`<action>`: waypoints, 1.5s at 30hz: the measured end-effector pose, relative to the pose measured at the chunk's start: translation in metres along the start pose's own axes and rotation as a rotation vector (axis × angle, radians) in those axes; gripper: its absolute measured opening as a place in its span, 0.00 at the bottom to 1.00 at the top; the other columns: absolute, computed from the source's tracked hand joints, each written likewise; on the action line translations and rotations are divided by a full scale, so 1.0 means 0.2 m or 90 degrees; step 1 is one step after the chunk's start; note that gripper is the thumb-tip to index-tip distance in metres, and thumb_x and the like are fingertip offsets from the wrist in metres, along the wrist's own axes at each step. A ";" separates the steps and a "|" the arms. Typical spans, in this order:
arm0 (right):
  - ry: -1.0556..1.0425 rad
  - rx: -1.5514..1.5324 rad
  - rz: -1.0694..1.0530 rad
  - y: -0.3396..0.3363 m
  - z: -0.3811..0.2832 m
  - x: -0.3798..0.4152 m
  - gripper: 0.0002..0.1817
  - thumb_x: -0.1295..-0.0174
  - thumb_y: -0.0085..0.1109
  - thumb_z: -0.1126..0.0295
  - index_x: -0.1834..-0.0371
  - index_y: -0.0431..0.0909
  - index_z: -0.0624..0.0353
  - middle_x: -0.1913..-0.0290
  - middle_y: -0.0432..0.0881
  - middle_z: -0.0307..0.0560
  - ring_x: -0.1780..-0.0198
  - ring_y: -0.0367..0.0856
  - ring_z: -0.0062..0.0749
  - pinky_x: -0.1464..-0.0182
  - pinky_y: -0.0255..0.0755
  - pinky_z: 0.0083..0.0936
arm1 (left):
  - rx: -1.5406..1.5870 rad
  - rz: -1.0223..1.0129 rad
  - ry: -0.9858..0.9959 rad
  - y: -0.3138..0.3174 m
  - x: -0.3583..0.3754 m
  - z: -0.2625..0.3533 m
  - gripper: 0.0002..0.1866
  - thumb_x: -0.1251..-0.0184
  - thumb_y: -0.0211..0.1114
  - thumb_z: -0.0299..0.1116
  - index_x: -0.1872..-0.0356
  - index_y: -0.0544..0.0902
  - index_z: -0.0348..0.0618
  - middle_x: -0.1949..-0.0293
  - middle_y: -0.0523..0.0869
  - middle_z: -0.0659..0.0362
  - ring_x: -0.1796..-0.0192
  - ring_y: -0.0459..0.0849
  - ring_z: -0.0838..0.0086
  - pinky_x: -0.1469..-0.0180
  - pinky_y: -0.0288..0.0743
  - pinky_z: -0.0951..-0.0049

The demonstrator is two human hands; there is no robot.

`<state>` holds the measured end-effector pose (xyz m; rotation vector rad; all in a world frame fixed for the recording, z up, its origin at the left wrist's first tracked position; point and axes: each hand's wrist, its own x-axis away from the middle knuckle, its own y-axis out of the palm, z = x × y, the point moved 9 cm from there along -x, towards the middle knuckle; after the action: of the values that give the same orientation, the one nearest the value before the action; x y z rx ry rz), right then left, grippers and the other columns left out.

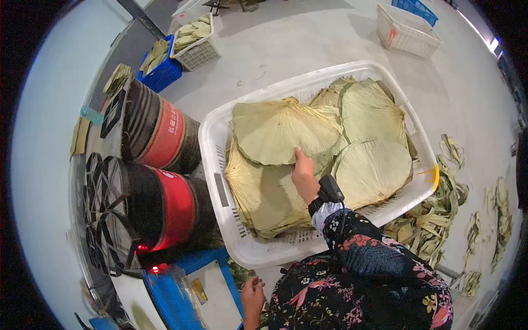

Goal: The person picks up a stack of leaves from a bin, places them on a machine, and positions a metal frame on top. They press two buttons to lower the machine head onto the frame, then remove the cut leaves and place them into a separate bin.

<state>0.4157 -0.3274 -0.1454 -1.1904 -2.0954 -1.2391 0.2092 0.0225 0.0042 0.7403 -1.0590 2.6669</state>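
Along the left, beside a pale wall (41,165), an upper drum (165,132) and a lower drum (170,206), both dark with a red band. Beyond these, a blue basket (159,77) and a small white basket (201,52), both with dried leaves inside. Nearer, below the drums, a machine (214,280) in blue and white, with a yellow label (199,291) on a pale panel. Just right of that machine, at the bottom, the left hand (253,297), fingers partly curled; impossible to tell whether apart or together, or around anything.

Then a large white basket (221,223), slatted and tilted in view, full of broad, ribbed leaves. At its upper left, on top of the pile, a pale green fan-shaped leaf (286,129). On the near edge of that leaf, right of its middle, the right hand (305,173), clamped on the rim: one digit laid over the upper face, the others mostly hidden. Most of the leaf spread out past the fingertips, away from the body and to the left, over lower leaves (269,192).

At the right hand's wrist, a black device (330,190) on a strap, above a floral sleeve (352,231). Farther right, inside the same basket, two more rounded leaves (374,170), near one another. Outside, on the floor, crumpled leaf scraps (434,220), with a white crate (404,36) and a blue crate (415,10) farther off
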 end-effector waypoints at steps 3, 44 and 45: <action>-0.601 0.333 -0.156 0.32 -0.41 0.34 0.18 0.40 0.57 0.68 0.51 0.74 0.70 0.55 0.80 0.46 0.60 0.77 0.30 0.60 0.71 0.31 | -0.015 0.041 0.092 -0.10 -0.07 0.15 0.15 0.41 0.54 0.23 0.52 0.74 0.34 0.59 0.82 0.50 0.56 0.82 0.68 0.53 0.74 0.71; -0.792 1.489 -0.436 0.82 -0.11 -0.30 0.23 0.44 0.52 0.72 0.43 0.68 0.48 0.47 0.72 0.47 0.38 0.64 0.47 0.37 0.52 0.55 | -0.470 0.475 0.571 -0.62 0.07 0.63 0.08 0.54 0.63 0.32 0.73 0.75 0.42 0.72 0.80 0.56 0.69 0.79 0.60 0.70 0.69 0.64; -0.789 1.496 -0.435 0.81 -0.12 -0.31 0.23 0.44 0.52 0.72 0.43 0.68 0.48 0.47 0.72 0.47 0.38 0.64 0.47 0.37 0.52 0.55 | -0.491 0.372 0.570 -0.49 -0.03 0.61 0.07 0.55 0.61 0.31 0.73 0.74 0.44 0.72 0.77 0.57 0.68 0.78 0.64 0.70 0.69 0.65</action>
<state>0.5833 -0.3378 -0.0974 0.2634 -2.3362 2.2058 0.2934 0.0116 0.1360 -0.9200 -1.9116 2.1400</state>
